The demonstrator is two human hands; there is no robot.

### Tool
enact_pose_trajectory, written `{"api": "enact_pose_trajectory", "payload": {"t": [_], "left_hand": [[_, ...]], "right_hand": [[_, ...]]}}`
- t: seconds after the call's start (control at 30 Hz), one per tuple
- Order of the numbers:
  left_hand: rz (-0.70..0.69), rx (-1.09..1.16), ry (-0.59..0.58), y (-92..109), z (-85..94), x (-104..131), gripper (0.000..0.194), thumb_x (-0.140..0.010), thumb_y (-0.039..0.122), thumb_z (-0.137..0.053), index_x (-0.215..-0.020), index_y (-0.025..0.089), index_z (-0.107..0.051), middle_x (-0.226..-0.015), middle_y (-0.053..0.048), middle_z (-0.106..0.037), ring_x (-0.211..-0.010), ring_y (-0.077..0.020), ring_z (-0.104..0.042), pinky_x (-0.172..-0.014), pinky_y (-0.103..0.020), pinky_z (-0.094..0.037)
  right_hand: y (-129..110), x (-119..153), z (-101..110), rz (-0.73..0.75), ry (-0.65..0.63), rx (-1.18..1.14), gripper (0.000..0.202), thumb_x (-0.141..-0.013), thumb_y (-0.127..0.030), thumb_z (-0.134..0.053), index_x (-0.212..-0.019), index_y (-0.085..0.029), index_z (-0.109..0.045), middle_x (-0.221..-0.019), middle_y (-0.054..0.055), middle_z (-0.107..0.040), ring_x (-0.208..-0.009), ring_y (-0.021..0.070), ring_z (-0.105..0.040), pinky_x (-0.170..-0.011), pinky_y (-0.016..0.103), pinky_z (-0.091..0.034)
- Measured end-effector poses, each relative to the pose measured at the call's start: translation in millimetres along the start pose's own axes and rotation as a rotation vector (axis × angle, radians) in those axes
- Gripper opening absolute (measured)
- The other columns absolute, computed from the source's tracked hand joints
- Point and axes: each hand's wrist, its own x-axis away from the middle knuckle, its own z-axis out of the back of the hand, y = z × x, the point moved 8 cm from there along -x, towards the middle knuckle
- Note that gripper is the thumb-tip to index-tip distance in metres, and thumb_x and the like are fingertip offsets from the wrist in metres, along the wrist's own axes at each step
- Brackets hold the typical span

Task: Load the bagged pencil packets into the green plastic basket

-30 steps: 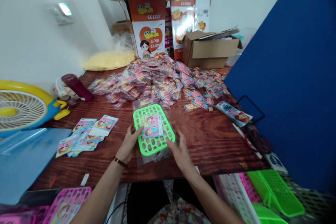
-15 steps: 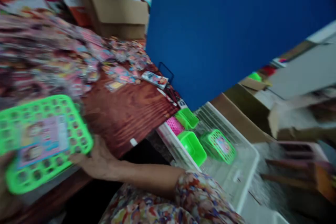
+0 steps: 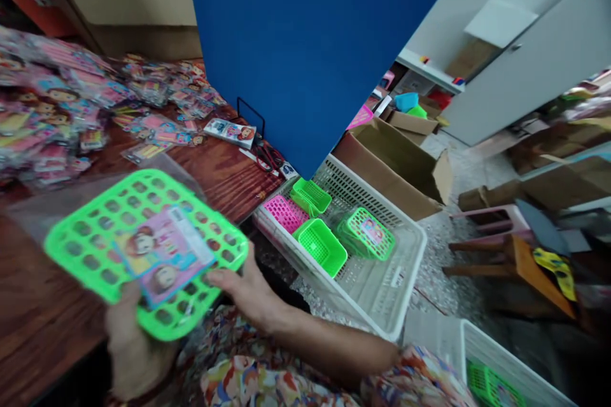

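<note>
Between my two hands is a bright green plastic basket point(image 3: 157, 203), its holed face turned up, with a pink and blue picture card on it. Clear plastic film shows around its far and left edges. My left hand point(image 3: 136, 343) grips the near left edge, thumb on top beside the card. At the near right corner my right hand point(image 3: 251, 289) closes on the rim, thumb over the top, its other fingers hidden beneath. The basket is tilted above the front of the brown wooden table point(image 3: 42, 292).
Bagged picture items point(image 3: 52, 102) pile at the table's left, before a cardboard box point(image 3: 128, 6). A blue panel point(image 3: 305, 44) rises behind the table. Right of it, a white crate point(image 3: 405, 286) holds green and pink baskets. An open carton point(image 3: 401, 159) and a stool point(image 3: 529, 273) stand beyond.
My view has swung right, bringing more of the crate and floor in. Both hands and the green basket now appear further right, with the left hand fully in sight.
</note>
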Motion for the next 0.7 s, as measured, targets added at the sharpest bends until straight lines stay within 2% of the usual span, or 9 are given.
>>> {"api": "enact_pose_trajectory", "payload": {"t": [0.07, 0.1, 0.2, 0.3, 0.37, 0.43, 0.53, 0.6, 0.7], "left_hand": [[-0.001, -0.014, -0.073, -16.2, -28.1, 21.2, 0.066, -0.087, 0.042, -0.059, -0.146, 0.031, -0.032, -0.139, -0.001, -0.054, -0.122, -0.0262, -0.056, -0.097, -0.039, -0.055], [0.012, -0.042, -0.15, -25.9, -42.9, 30.8, 0.069, -0.088, 0.043, -0.057, -0.148, 0.033, -0.025, -0.143, -0.002, -0.05, -0.123, -0.0268, -0.056, -0.097, -0.04, -0.055], [0.04, -0.192, -0.469, -52.3, -80.3, 55.7, 0.072, -0.09, 0.049, -0.053, -0.15, 0.034, -0.016, -0.149, -0.006, -0.04, -0.127, -0.0276, -0.052, -0.102, -0.042, -0.051], [0.068, -0.357, -0.742, -72.3, -97.5, 71.1, 0.079, -0.086, 0.049, -0.06, -0.15, 0.033, -0.016, -0.155, -0.008, -0.023, -0.134, -0.0281, -0.044, -0.107, -0.041, -0.046], [0.101, -0.41, -0.79, -80.2, -96.0, 69.7, 0.078, -0.084, 0.05, -0.063, -0.148, 0.033, -0.021, -0.155, -0.009, -0.018, -0.132, -0.0284, -0.046, -0.105, -0.042, -0.048], [0.134, -0.45, -0.776, -85.2, -88.0, 62.0, 0.073, -0.083, 0.051, -0.062, -0.144, 0.033, -0.027, -0.153, -0.01, -0.022, -0.127, -0.0282, -0.052, -0.101, -0.042, -0.051], [0.158, -0.497, -0.73, -89.3, -68.3, 48.0, 0.072, -0.083, 0.051, -0.062, -0.143, 0.034, -0.027, -0.15, -0.01, -0.029, -0.12, -0.0273, -0.057, -0.097, -0.042, -0.053], [0.17, -0.519, -0.687, -91.6, -51.7, 39.4, 0.073, -0.082, 0.051, -0.063, -0.144, 0.035, -0.027, -0.149, -0.011, -0.032, -0.117, -0.0272, -0.059, -0.095, -0.042, -0.054], [0.183, -0.572, -0.655, -98.0, -29.1, 30.0, 0.072, -0.083, 0.052, -0.063, -0.143, 0.035, -0.028, -0.148, -0.011, -0.035, -0.115, -0.0268, -0.061, -0.093, -0.04, -0.055]], "right_hand": [[-11.9, 16.5, 28.2, 0.044, 0.092, -0.086, 0.081, -0.065, -0.035, -0.083, -0.132, -0.023, -0.038, -0.119, 0.004, -0.062, -0.109, 0.0246, -0.06, -0.101, 0.046, -0.047], [-19.3, 25.6, 42.4, 0.072, 0.133, -0.124, 0.08, -0.065, -0.034, -0.081, -0.132, -0.023, -0.039, -0.119, 0.005, -0.064, -0.109, 0.0258, -0.061, -0.1, 0.047, -0.047], [-42.2, 56.0, 92.8, 0.09, 0.256, -0.213, 0.075, -0.065, -0.036, -0.078, -0.131, -0.02, -0.046, -0.114, 0.008, -0.068, -0.108, 0.0305, -0.063, -0.094, 0.049, -0.052], [-66.6, 91.3, 170.1, 0.041, 0.454, -0.22, 0.062, -0.067, -0.039, -0.074, -0.123, -0.016, -0.056, -0.1, 0.009, -0.073, -0.1, 0.0314, -0.067, -0.088, 0.049, -0.055], [-89.6, 115.2, 236.9, 0.073, 0.631, -0.187, 0.052, -0.069, -0.035, -0.072, -0.116, -0.016, -0.06, -0.093, 0.007, -0.074, -0.092, 0.0289, -0.069, -0.086, 0.046, -0.057], [-115.6, 134.3, 305.0, 0.155, 0.782, -0.142, 0.045, -0.069, -0.031, -0.07, -0.111, -0.017, -0.062, -0.091, 0.005, -0.074, -0.083, 0.025, -0.071, -0.085, 0.044, -0.058], [-149.9, 150.0, 394.4, 0.304, 0.924, -0.1, 0.04, -0.068, -0.024, -0.065, -0.107, -0.019, -0.064, -0.086, 0.001, -0.074, -0.073, 0.0196, -0.07, -0.084, 0.04, -0.058], [-161.1, 151.1, 440.3, 0.319, 0.962, -0.085, 0.037, -0.068, -0.024, -0.062, -0.104, -0.018, -0.064, -0.082, 0.001, -0.073, -0.072, 0.02, -0.07, -0.083, 0.042, -0.058], [-163.7, 147.3, 489.2, 0.261, 1.012, -0.059, 0.035, -0.068, -0.027, -0.061, -0.101, -0.017, -0.063, -0.08, 0.002, -0.072, -0.071, 0.0209, -0.069, -0.081, 0.044, -0.058]]}}
